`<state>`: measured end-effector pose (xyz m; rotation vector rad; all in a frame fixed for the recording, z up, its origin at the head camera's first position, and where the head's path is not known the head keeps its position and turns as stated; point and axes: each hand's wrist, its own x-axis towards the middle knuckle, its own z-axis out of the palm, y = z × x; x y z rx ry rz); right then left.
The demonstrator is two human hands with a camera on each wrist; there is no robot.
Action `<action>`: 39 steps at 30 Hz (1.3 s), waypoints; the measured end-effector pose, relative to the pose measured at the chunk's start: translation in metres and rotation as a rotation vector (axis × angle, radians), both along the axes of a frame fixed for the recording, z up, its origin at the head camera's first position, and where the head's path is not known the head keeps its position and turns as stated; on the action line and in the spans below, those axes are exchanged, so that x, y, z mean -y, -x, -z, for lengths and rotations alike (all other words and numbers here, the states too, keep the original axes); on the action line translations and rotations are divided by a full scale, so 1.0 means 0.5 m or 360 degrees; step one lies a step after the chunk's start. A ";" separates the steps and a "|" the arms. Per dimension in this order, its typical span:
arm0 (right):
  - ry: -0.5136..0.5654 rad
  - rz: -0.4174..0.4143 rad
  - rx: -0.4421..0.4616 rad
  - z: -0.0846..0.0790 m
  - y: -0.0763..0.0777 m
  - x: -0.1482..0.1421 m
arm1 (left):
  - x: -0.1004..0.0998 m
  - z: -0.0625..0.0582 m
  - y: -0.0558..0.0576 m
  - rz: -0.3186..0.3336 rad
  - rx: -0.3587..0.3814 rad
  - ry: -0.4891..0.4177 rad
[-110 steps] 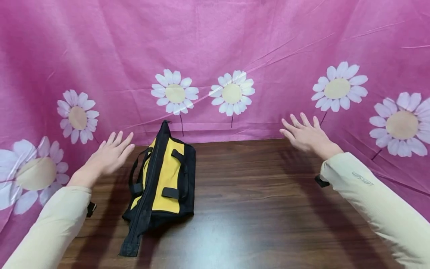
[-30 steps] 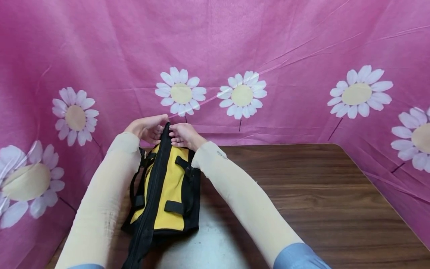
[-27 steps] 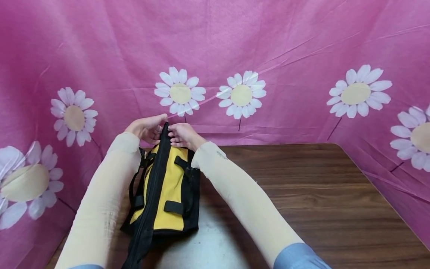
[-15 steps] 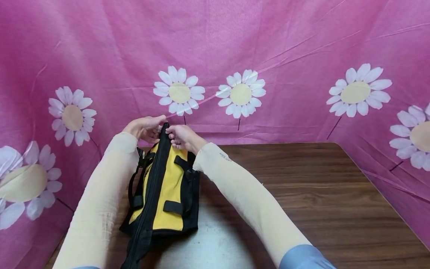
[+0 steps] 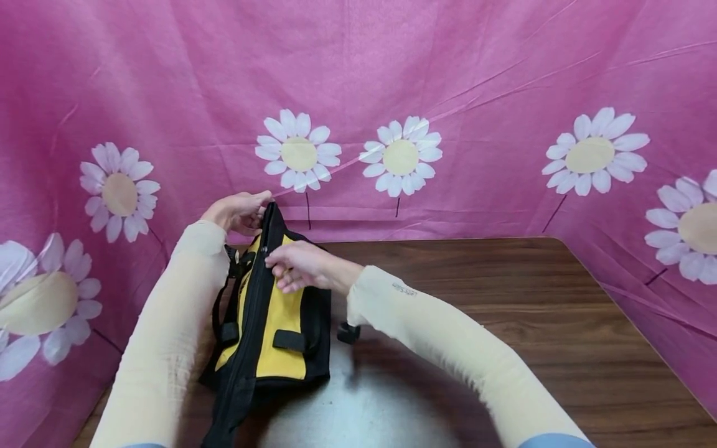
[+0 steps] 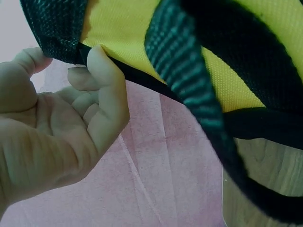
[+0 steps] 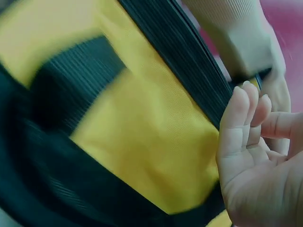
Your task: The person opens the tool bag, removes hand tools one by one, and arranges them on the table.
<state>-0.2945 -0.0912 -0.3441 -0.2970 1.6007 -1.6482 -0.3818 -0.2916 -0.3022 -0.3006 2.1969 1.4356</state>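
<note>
A black and yellow tool bag [image 5: 281, 333] stands on the table, its black zipper [image 5: 249, 323] running along the top toward me. My left hand [image 5: 239, 211] pinches the far end of the zipper band between thumb and fingers; in the left wrist view the hand [image 6: 71, 118] holds the black webbing end. On the zipper line, a little nearer to me, my right hand [image 5: 299, 264] pinches the zipper pull, mostly hidden by its fingers. In the right wrist view the right hand's fingers [image 7: 241, 127] are bent beside the black zipper band.
Black strap handles [image 5: 289, 340] hang on both sides of the bag; one loop [image 6: 189, 71] crosses the left wrist view. Brown wooden table [image 5: 504, 298] extends to the right. A pink cloth [image 5: 358, 74] with white daisies closes off the back and sides.
Both hands came in from the sides to the bag's far end. In the last half second the right hand moved toward me along the zipper; the left hand stayed at the far end.
</note>
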 end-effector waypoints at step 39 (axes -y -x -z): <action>-0.0020 0.0014 -0.0145 0.015 -0.089 -0.017 | -0.018 -0.033 -0.199 0.0477 -0.0236 0.0612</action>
